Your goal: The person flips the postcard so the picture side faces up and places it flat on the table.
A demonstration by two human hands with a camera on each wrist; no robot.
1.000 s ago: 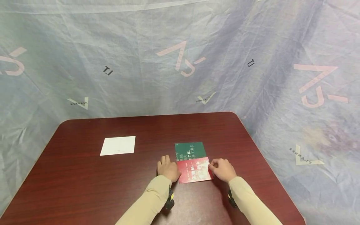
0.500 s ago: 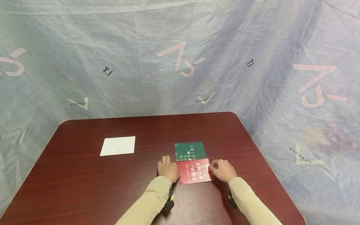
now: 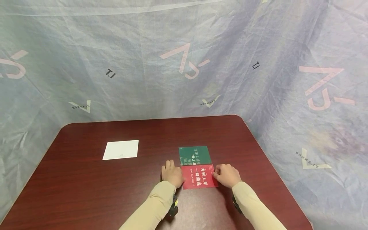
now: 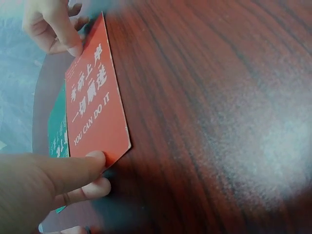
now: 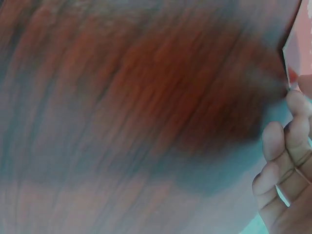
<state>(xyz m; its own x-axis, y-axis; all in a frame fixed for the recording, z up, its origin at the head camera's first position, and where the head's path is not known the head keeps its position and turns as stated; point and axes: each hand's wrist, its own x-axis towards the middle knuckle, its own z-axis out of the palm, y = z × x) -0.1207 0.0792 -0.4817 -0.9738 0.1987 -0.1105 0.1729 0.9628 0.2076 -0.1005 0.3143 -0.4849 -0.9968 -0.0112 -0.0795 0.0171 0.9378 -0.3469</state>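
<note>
1. Pale printed cloth (image 3: 138, 64) hangs behind a dark red wooden table (image 3: 86, 185).
2. My left hand (image 3: 172, 174) pinches one end of a red card (image 3: 199, 177) between thumb and finger.
3. My right hand (image 3: 228, 175) pinches the opposite end.
4. Between my hands, the red card borders a green card (image 3: 191, 154); any overlap is unclear.
5. Well apart leftward lies a white card (image 3: 121, 149).
</note>
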